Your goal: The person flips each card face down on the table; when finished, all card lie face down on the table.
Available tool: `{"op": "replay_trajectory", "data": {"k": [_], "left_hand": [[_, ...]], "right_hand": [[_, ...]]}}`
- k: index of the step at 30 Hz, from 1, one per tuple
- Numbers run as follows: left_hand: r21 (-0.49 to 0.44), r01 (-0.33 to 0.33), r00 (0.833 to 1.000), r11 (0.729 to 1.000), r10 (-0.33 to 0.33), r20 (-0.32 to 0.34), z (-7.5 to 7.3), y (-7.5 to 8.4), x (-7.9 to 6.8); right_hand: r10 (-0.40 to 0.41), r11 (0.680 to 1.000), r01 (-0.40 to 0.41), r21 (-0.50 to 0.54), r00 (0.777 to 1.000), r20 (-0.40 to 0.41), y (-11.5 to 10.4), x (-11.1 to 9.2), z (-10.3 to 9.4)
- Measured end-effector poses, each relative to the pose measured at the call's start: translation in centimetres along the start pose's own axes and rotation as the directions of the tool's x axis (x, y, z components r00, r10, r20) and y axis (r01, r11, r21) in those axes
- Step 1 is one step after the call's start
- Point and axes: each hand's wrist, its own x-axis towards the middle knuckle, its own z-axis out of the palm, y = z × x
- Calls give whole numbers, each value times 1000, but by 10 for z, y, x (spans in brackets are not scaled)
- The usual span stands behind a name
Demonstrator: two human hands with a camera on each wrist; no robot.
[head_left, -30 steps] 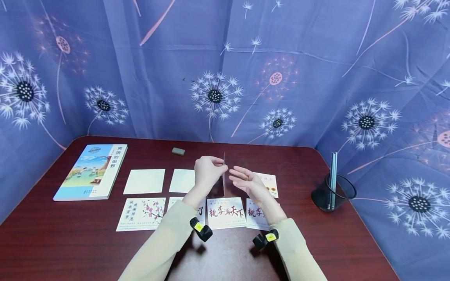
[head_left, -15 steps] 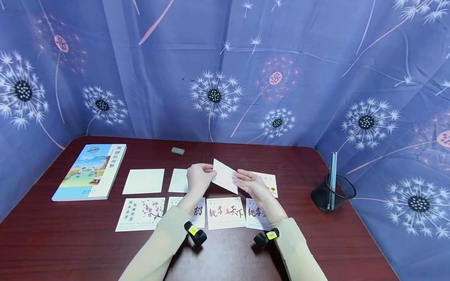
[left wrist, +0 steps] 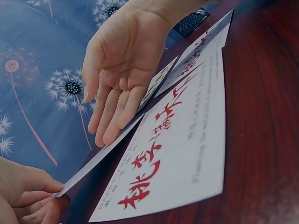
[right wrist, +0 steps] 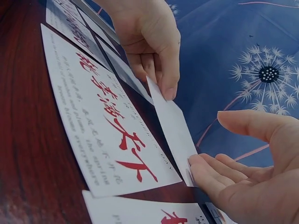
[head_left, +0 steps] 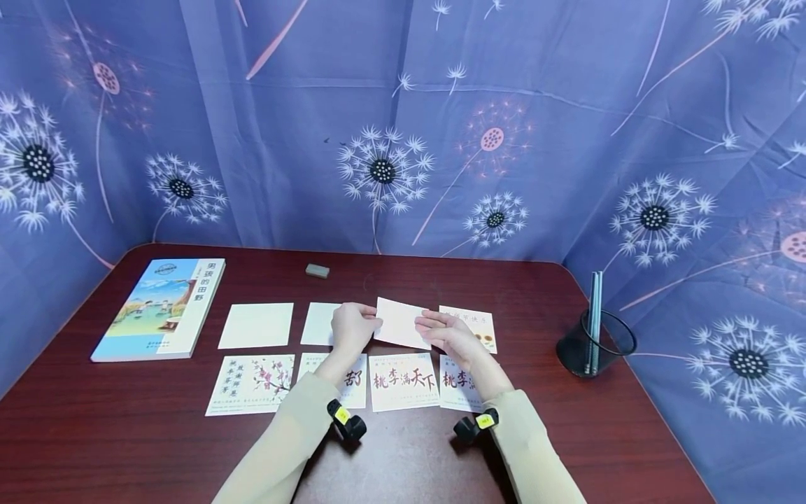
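Note:
My left hand [head_left: 354, 329] pinches a blank white card [head_left: 400, 323] at its left edge, between thumb and fingers. The card is tilted low over the table, its blank face up in the head view. At the card's right end, the straight fingers of my right hand [head_left: 455, 338] touch it, and the right wrist view shows that thumb held well away. Just in front of it lies a card with red Chinese writing [head_left: 405, 381]. A sunflower card [head_left: 480, 327] is partly covered by my right hand, and my left hand overlaps another blank card [head_left: 317, 323].
More cards lie in rows, among them a plum-blossom card [head_left: 252, 385] and a blank one [head_left: 255, 325]. A book [head_left: 160, 308] is at the left, a grey eraser-like block [head_left: 317, 270] behind, and a black mesh pen holder [head_left: 573, 357] with pencils [head_left: 595, 322] at the right.
The held card has turned from edge-on and upright to nearly flat, its blank face coming up. My left hand has moved slightly left and down; my right fingers have come onto the card.

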Motion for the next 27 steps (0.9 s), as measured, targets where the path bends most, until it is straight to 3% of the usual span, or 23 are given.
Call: {"op": "replay_trajectory", "data": {"k": [12, 19, 27], "left_hand": [[67, -2, 998, 998, -3, 64, -8, 0, -1], [80, 11, 995, 997, -19, 96, -10, 1, -3], [73, 3, 994, 997, -11, 106, -10, 0, -1]], "right_hand": [[-45, 999, 46, -19, 998, 32, 7, 2, -5], [13, 999, -13, -35, 1000, 4, 5, 3, -3], [16, 1000, -17, -16, 1000, -21, 4, 3, -1]]}}
